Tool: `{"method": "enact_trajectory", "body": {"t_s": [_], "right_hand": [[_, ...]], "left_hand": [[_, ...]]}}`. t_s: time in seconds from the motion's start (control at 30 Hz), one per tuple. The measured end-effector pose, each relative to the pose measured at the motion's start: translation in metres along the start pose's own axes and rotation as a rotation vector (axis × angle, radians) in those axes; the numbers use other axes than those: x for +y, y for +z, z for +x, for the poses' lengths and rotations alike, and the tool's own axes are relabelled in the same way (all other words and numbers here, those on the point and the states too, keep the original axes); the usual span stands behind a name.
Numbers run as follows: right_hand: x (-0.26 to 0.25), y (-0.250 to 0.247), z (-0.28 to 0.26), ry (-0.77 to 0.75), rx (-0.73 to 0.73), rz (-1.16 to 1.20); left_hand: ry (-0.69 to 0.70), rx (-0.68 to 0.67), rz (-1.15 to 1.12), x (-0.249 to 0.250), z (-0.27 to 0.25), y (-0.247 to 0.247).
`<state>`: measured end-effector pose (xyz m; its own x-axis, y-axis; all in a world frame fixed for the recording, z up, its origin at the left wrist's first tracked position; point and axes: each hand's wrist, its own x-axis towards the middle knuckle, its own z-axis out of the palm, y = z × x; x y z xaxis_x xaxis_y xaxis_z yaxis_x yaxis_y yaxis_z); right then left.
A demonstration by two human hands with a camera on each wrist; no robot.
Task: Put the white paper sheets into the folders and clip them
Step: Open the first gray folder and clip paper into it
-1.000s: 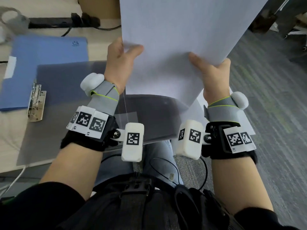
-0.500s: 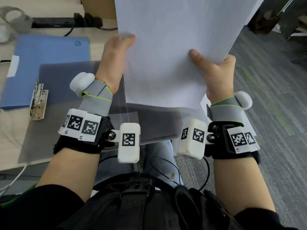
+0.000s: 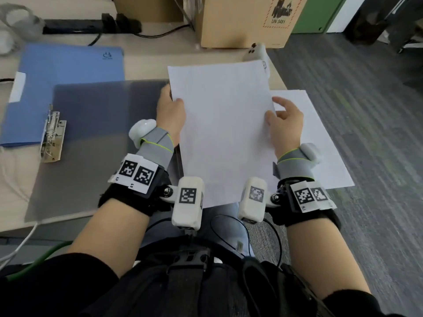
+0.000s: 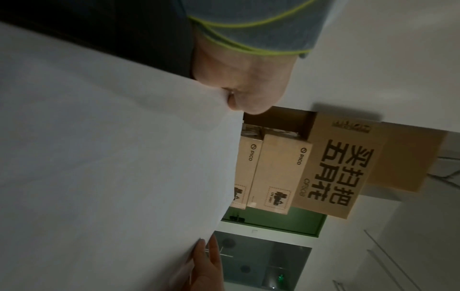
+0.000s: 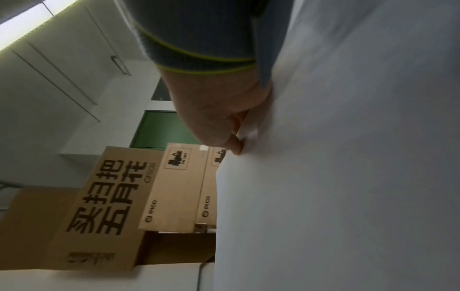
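Both hands hold a stack of white paper sheets [image 3: 224, 129] over the table's near right corner. My left hand [image 3: 171, 110] grips the stack's left edge, thumb on top. At the right edge, my right hand [image 3: 283, 117] pinches the stack with its thumb, and the index finger is lifted. The left wrist view shows the sheets [image 4: 112, 157], and so does the right wrist view [image 5: 348, 157]. To the left lies an open grey folder [image 3: 91, 133] with a metal clip [image 3: 51, 136] at its left side. A blue folder [image 3: 64, 76] lies partly under it.
Another white sheet [image 3: 320, 143] lies under the held stack and overhangs the table's right edge. A cardboard box [image 3: 242, 19] stands at the back, with a small white device [image 3: 256, 53] before it. A black power strip [image 3: 91, 26] and cables run along the far edge.
The sheets stood upright and high before the camera. Both hands have brought them down and tilted them flatter, close over the table beside the grey folder.
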<state>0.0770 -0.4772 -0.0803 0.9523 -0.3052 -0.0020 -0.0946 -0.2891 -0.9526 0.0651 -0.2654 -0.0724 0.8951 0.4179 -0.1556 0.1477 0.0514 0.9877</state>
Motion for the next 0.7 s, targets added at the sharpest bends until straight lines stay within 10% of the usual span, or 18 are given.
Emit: {"method": "enact_trajectory", "body": {"t_s": [0.7], "right_hand": [[0.012, 0.020, 0.037, 0.227, 0.010, -0.130]], "left_hand": [[-0.168, -0.175, 0.213, -0.006, 0.032, 0.001]]}}
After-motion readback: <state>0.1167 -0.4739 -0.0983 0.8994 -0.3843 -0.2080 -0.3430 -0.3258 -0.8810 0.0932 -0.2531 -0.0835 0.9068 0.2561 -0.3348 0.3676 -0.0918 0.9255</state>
